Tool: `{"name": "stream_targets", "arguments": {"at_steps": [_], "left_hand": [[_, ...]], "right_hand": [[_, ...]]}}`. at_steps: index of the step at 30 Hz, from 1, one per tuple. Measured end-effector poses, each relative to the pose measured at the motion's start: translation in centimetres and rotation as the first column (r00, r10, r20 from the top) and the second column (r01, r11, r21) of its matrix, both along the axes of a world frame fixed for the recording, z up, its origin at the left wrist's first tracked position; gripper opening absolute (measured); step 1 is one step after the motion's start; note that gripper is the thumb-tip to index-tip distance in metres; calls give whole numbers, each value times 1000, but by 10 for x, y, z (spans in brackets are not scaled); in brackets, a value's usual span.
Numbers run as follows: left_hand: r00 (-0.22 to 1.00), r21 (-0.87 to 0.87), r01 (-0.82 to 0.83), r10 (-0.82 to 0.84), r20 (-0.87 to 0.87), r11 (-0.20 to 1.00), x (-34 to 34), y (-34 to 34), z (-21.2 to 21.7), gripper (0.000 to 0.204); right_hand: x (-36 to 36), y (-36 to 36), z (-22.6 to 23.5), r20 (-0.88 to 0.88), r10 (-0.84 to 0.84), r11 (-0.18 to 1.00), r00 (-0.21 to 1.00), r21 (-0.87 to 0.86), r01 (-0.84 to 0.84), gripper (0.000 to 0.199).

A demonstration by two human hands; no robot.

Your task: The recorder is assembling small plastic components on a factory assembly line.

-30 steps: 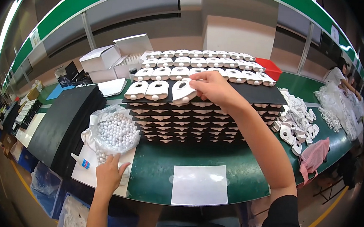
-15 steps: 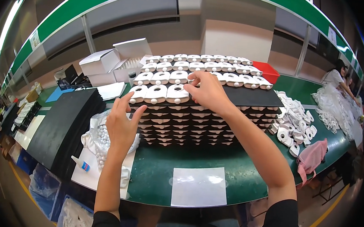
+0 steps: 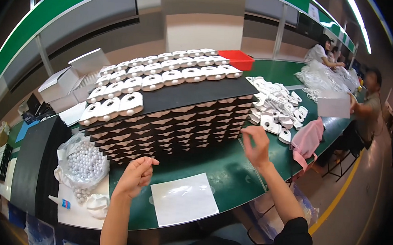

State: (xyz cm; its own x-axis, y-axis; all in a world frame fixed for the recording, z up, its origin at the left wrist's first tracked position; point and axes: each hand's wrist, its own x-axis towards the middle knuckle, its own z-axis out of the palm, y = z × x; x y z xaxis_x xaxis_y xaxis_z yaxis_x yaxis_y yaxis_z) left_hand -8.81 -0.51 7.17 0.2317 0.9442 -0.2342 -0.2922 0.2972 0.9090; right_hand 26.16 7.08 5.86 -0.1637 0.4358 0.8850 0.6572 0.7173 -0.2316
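My left hand [image 3: 136, 177] is closed in front of the stack, fingers curled and thumb against the index finger; whatever may be inside is hidden. My right hand [image 3: 257, 147] hovers at the stack's right front corner, thumb and fingers apart and slightly blurred, with nothing seen in it. Just beyond it lies a loose pile of white ring-topped plastic parts [image 3: 275, 110]. On the top black sheet [image 3: 175, 96] of the stack, similar white parts [image 3: 131, 102] stand in rows, each with a small white ball at its front. The front row holds three, at its left end.
A bag of white balls [image 3: 86, 160], a glue bottle [image 3: 60, 202] and a pile of black sheets [image 3: 36, 166] are at left. A white paper [image 3: 184, 199] lies in front. At right are a pink cloth bag [image 3: 307, 139], a red bin [image 3: 238, 60] and people [image 3: 369, 107].
Both hands have left the front row on the stack. The right moved right toward the loose pile; the left came down nearer me and closed. The view turned right, bringing another person into sight.
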Motion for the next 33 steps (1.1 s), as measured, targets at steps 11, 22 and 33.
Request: {"name": "stream_targets", "arguments": {"at_steps": [11, 22, 33], "left_hand": [[783, -388, -3, 244, 572, 922, 36, 43, -41, 25], [799, -354, -117, 299, 522, 928, 39, 30, -39, 26], [865, -129, 77, -2, 502, 989, 37, 26, -53, 32]], "right_hand": [[104, 8, -57, 504, -583, 634, 637, -207, 745, 56], [52, -48, -26, 268, -248, 746, 931, -561, 360, 18], [63, -35, 7, 509, -92, 539, 856, -697, 472, 35]]}}
